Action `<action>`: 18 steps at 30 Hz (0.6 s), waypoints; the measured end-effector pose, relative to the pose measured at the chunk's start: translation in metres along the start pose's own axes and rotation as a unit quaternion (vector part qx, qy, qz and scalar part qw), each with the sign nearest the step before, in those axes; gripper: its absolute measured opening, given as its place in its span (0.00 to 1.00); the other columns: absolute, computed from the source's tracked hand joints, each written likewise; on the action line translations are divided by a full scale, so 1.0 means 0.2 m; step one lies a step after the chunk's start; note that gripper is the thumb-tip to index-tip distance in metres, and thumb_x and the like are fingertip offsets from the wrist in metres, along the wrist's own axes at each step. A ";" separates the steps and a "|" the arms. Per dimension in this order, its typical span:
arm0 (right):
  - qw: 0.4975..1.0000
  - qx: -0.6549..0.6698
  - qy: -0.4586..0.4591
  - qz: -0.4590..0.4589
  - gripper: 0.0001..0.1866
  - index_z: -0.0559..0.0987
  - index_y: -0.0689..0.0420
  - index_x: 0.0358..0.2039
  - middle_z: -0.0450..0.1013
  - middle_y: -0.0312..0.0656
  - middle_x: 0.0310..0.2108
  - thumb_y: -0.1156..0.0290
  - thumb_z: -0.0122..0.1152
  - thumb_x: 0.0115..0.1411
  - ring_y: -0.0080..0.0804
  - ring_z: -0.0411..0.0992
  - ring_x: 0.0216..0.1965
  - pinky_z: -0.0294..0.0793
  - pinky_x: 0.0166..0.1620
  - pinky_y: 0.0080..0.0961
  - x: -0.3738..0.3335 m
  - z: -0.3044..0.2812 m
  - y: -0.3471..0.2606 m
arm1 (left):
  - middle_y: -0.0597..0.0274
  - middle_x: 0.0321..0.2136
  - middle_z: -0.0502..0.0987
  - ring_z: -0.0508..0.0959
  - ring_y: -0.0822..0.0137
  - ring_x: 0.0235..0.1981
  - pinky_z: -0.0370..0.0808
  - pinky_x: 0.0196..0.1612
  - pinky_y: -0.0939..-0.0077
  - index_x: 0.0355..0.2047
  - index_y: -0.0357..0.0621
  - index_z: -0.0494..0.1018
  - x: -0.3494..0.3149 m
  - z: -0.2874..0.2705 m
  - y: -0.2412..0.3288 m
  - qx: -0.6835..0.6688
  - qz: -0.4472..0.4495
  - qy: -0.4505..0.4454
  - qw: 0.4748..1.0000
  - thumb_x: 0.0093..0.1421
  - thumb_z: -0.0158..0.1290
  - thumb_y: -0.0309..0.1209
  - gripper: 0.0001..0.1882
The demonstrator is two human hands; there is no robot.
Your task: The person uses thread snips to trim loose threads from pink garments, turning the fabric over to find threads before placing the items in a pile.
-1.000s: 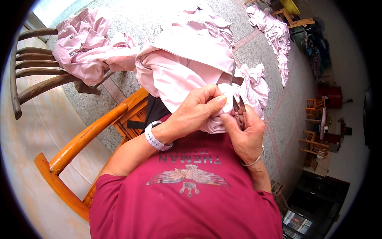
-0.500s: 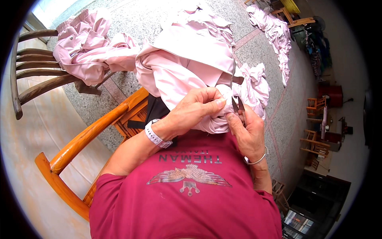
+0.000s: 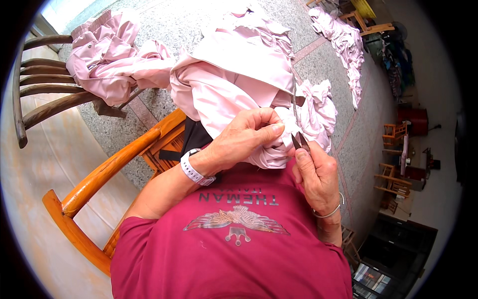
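So I'm watching the head view from here, and the left hand [image 3: 244, 139] is bunching up a fold of the pale pink garment [image 3: 234, 84] that's draped over the lap, right in front of the chest. The fingers [image 3: 271, 128] on that hand are pinched together on the cloth, which I'm guessing is to pull one small spot taut and lift it clear of the layers underneath.

The right hand [image 3: 316, 174] is holding a small pair of dark thread snips [image 3: 300, 141], with its fingers closed around the handle end and the tips poking up just beside the pinched fold. The blades look close together, but I'm not able to tell whether they're touching any thread; it's too small at this size.

Keeping everything tight against the body makes sense to me, since that's steadier for fine trimming. The white watch [image 3: 191, 168] is sitting on the left wrist and a thin bangle [image 3: 328, 212] on the right.

More pink garments are hanging over a dark wooden chair [image 3: 40, 94] at the upper left, and another pile [image 3: 343, 45] is lying on the speckled floor [image 3: 199, 25] farther off. The orange wooden chair arm [image 3: 104, 172] is running along the left side.
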State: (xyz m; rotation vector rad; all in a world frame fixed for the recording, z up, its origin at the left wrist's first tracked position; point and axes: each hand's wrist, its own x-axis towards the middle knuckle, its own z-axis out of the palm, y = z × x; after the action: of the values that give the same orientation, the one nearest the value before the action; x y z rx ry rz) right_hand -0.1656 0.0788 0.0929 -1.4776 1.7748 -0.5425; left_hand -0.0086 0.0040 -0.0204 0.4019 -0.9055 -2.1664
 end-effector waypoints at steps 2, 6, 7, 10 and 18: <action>1.000 -0.013 -0.006 0.003 0.11 0.75 0.63 0.33 0.65 0.33 0.14 0.71 0.49 0.70 0.17 0.62 0.16 0.60 0.20 0.21 0.00 0.00 0.00 | 0.76 0.26 0.70 0.67 0.84 0.28 0.67 0.33 0.86 0.32 0.42 0.72 0.00 0.00 0.00 0.003 -0.002 0.000 1.000 0.67 0.52 0.34 0.10; 0.999 -0.036 -0.010 0.005 0.10 0.75 0.63 0.34 0.65 0.33 0.14 0.71 0.49 0.70 0.17 0.62 0.16 0.61 0.21 0.22 0.00 -0.01 -0.02 | 0.76 0.27 0.70 0.67 0.84 0.28 0.67 0.33 0.87 0.33 0.42 0.73 0.00 0.00 0.00 -0.001 0.000 0.000 1.000 0.67 0.53 0.34 0.09; 0.999 -0.034 -0.013 0.009 0.10 0.75 0.63 0.34 0.65 0.33 0.14 0.72 0.49 0.70 0.17 0.62 0.16 0.61 0.21 0.22 0.00 -0.01 -0.03 | 0.76 0.27 0.70 0.67 0.84 0.28 0.67 0.33 0.87 0.33 0.42 0.73 0.00 0.00 0.00 -0.002 0.002 0.000 1.000 0.67 0.53 0.34 0.09; 0.999 -0.027 -0.019 0.013 0.10 0.75 0.63 0.34 0.65 0.33 0.14 0.72 0.49 0.70 0.17 0.63 0.17 0.62 0.21 0.22 0.00 -0.01 -0.03 | 0.77 0.27 0.70 0.67 0.85 0.28 0.67 0.33 0.87 0.34 0.42 0.73 0.00 -0.01 -0.01 0.005 0.004 -0.007 1.000 0.67 0.52 0.33 0.08; 0.994 0.058 0.066 -0.071 0.12 0.77 0.61 0.34 0.64 0.29 0.15 0.67 0.51 0.70 0.12 0.58 0.16 0.54 0.20 0.14 0.04 -0.05 0.05 | 0.78 0.27 0.68 0.65 0.85 0.29 0.66 0.32 0.87 0.36 0.41 0.72 -0.01 -0.01 0.02 0.017 0.037 -0.033 0.999 0.68 0.51 0.32 0.07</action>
State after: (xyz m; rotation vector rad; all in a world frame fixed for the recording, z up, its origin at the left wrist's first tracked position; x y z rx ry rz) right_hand -0.1815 0.0714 0.0894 -1.5237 1.7143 -0.8198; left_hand -0.0039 0.0032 -0.0177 0.3111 -0.9789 -2.1105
